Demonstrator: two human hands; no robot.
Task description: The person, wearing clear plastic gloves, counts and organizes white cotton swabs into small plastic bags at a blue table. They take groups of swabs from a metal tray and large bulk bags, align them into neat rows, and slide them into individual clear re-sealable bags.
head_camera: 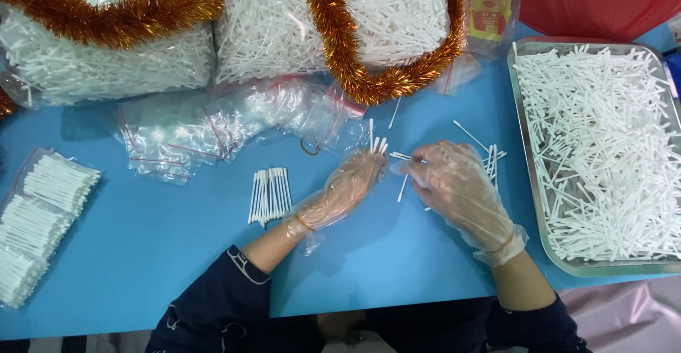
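Now the left hand [345,186] (in a thin clear glove) has its fingers pressed together around a small bunch of cotton swabs [377,142] standing upright above the blue table [142,254]. Just beside it, the right hand [457,190] pinches a single swab [401,156]. A neat row of swabs [269,195] lies left of them; a metal tray [528,183] of loose swabs sits right.

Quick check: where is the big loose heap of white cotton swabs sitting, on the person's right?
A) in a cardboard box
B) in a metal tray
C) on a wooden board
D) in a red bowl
B: the loose white cotton swabs fill a shallow rectangular metal tray on the blue table, just beyond the gloved right hand.
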